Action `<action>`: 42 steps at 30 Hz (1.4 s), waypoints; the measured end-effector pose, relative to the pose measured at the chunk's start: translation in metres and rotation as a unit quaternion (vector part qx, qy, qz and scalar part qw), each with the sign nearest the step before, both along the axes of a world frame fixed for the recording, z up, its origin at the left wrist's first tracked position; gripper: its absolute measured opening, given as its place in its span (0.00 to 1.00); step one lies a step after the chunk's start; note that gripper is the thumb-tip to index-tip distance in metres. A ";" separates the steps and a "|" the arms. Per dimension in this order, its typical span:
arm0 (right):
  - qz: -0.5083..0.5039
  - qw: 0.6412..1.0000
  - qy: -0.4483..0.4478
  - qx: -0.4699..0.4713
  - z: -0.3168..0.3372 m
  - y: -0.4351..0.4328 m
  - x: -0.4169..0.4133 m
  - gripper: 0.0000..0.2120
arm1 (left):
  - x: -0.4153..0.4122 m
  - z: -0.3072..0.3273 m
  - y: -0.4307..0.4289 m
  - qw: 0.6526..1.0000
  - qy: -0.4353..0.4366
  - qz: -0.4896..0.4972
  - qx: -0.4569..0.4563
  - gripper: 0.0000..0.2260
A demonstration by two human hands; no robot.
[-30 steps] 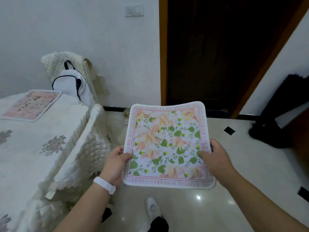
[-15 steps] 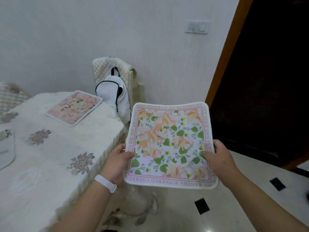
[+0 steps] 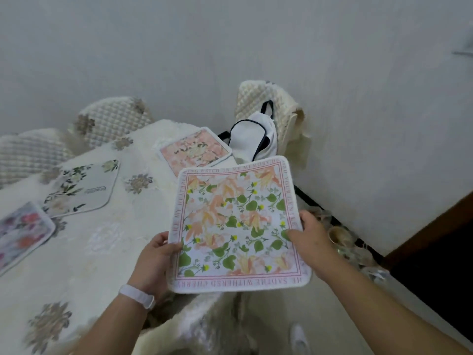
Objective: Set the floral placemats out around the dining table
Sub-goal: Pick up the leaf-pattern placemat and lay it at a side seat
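A: Start big. Where is the dining table?

B: The dining table (image 3: 102,265) fills the left of the view under a cream cloth. Its near corner lies just below the mat being carried. Quilted chair backs (image 3: 112,119) stand along the far side. 1 more chair (image 3: 266,98) at the end carries a white backpack (image 3: 258,135).

A: And the mats?

B: 3 lie flat on the cloth: a pink mat (image 3: 194,149) at the end by the backpack chair, a white mat (image 3: 82,187) with dark sprigs on the far side, and a purple-and-red mat (image 3: 20,234) at the left edge. Each seems to face a seat, which I take as the reason for the spacing.

A: The 4th?

B: The peach-and-green placemat (image 3: 238,224) is in the air over the near right corner, clear of the cloth and tilted towards the wearer. That corner has no mat, so I judge it is headed there.

A: How is it held?

B: The left hand (image 3: 156,260) pinches the left edge with the thumb on top. The right hand (image 3: 312,239) pinches the right edge the same way. The fingers beneath are hidden. 2 side grips likely keep a floppy mat spread, so it can go down without folding.

A: Smallest thing?

B: A white wristband (image 3: 137,295) on the left wrist.
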State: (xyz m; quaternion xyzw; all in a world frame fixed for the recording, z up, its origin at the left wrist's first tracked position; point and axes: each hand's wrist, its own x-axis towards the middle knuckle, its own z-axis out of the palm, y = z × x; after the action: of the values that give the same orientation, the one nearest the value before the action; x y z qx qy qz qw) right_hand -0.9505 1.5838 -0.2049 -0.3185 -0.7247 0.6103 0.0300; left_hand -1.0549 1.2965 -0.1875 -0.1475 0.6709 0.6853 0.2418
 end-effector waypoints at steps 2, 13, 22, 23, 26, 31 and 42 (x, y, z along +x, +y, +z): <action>0.048 0.999 -0.005 0.003 0.003 0.017 -0.029 0.11 | -0.003 0.001 0.007 0.999 0.002 0.044 -0.010 0.06; 0.256 0.966 0.002 -0.024 0.000 -0.021 -0.137 0.11 | 0.018 0.005 -0.036 0.958 0.015 0.274 -0.085 0.06; 0.322 0.946 -0.031 0.001 -0.017 -0.082 -0.178 0.09 | 0.010 -0.021 -0.091 0.940 -0.012 0.333 -0.071 0.09; 0.316 0.948 -0.039 0.000 -0.019 -0.087 -0.181 0.09 | 0.005 -0.026 -0.097 0.941 -0.018 0.330 -0.067 0.09; 0.307 0.950 -0.055 0.010 -0.026 -0.101 -0.194 0.10 | -0.016 -0.041 -0.113 0.949 -0.035 0.309 -0.052 0.07; 0.293 0.953 -0.069 0.043 -0.040 -0.121 -0.223 0.09 | -0.055 -0.071 -0.131 0.957 -0.044 0.284 -0.041 0.07; 0.274 0.946 -0.155 0.072 -0.101 -0.142 -0.258 0.08 | -0.094 -0.135 -0.141 0.957 -0.104 0.265 -0.060 0.06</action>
State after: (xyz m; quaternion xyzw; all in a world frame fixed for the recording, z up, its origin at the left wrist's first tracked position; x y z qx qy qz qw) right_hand -1.2088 1.4417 -0.3058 -0.1952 -0.8215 0.4845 -0.2289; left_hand -1.1491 1.1554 -0.3226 -0.4048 0.6188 0.6640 0.1111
